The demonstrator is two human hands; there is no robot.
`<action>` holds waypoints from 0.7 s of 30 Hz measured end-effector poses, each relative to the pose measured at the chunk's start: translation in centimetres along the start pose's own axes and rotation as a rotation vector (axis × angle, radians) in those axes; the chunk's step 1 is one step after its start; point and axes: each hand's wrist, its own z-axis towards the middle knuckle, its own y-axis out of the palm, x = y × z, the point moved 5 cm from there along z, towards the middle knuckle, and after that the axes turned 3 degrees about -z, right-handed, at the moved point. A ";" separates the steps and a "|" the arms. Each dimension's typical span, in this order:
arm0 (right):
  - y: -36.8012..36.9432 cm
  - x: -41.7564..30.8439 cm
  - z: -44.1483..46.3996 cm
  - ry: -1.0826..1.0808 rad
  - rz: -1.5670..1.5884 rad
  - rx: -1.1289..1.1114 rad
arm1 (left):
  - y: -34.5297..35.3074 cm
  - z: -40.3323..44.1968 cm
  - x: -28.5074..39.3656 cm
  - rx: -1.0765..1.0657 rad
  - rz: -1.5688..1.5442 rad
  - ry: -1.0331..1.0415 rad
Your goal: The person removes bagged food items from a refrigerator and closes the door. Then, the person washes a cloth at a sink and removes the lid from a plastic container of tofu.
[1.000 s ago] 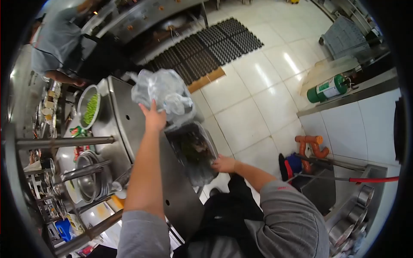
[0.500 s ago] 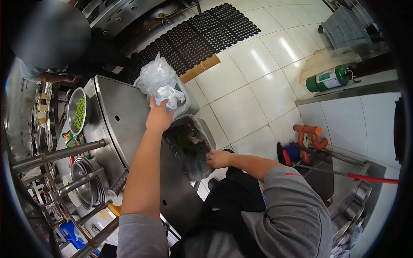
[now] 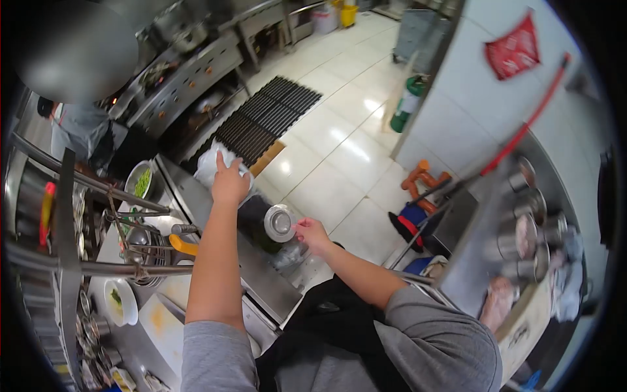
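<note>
A strainer-like metal disc point(image 3: 279, 223), unseen earlier, is now pinched at its rim by the right hand point(image 3: 313, 236) above the bin point(image 3: 287, 259) beside the bench point(image 3: 186, 189) edge, occupying that hand; the left hand point(image 3: 230, 181), fingers spread, is placed at the plastic bag point(image 3: 207, 167).

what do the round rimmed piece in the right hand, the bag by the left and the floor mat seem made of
Round rimmed piece: pale grey, shiny, metal or clear plastic; the bright rings leave it open.
Bag: probably thin plastic film, whitish and glossy, judging by its crumpled folds.
Floor mat: likely rubber, dull black, with a ridged surface.
</note>
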 end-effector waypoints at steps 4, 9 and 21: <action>-2.8 -4.9 -11.7 0.032 0.200 0.018 | -0.2 -5.3 5.0 0.012 -0.151 0.128; -9.1 -8.8 -26.7 -0.196 0.399 -0.033 | 4.6 -10.3 10.6 0.040 -0.505 0.533; -33.4 0.1 -79.8 -0.742 0.452 0.779 | 13.7 -46.1 34.1 -0.573 -1.041 0.579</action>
